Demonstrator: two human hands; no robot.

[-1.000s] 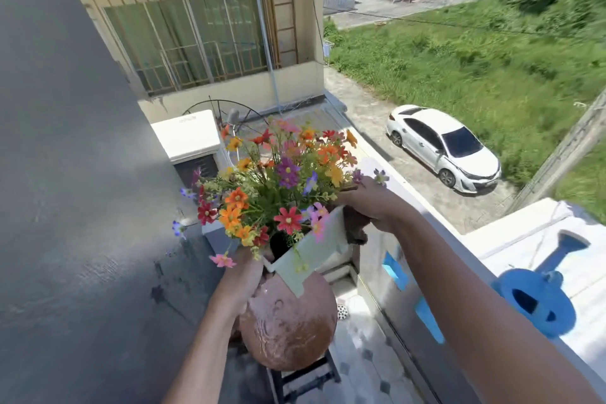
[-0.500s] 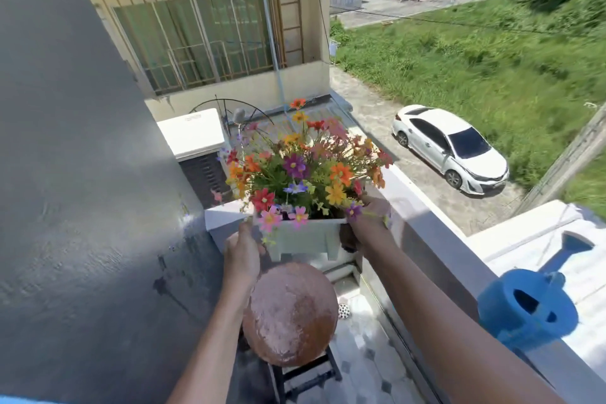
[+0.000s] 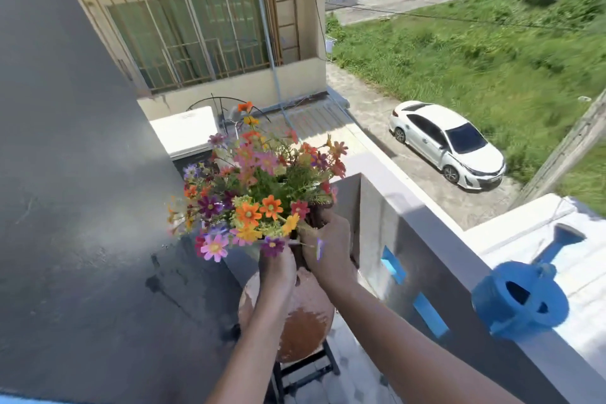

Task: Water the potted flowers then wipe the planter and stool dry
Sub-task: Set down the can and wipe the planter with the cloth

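Balcony, head cam looking down + out. Both hands up at the planter (image 3: 252,251), which is mostly hidden under the flowers (image 3: 259,193); only a pale sliver of its near wall shows between blooms and left hand. Planter held above the stool (image 3: 303,328), at its far edge; can't tell if it touches the seat.

Left hand (image 3: 277,267): fingers curled round planter's near side, just below the low-hanging purple + pink blooms. Right hand (image 3: 328,246): wrapped on the planter's right end, w/ something dark bunched between palm and planter, can't tell what it is. Both hands clamped on, not spread. Hands close together, nearly touching.

Flowers: dense bunch, orange, red, purple, pink, yellow, green stems; spilling out left + near over the rim. Tallest orange bloom sticks up at far side.

Stool: round brown-red seat w/ whitish patches, partly covered by left forearm; dark frame under it, on patterned tile floor.

Left: dark grey wall (image 3: 82,207), wet-looking dark spots near the flowers. Right: grey balcony parapet (image 3: 426,239) w/ blue slots; blue watering can (image 3: 521,302) sits on its top ledge, well apart from planter, spout pointing far-right.

Beyond: white AC unit (image 3: 183,131) behind flowers, barred windows on next bldg, white car (image 3: 449,144) parked on the lane below, grass far right.
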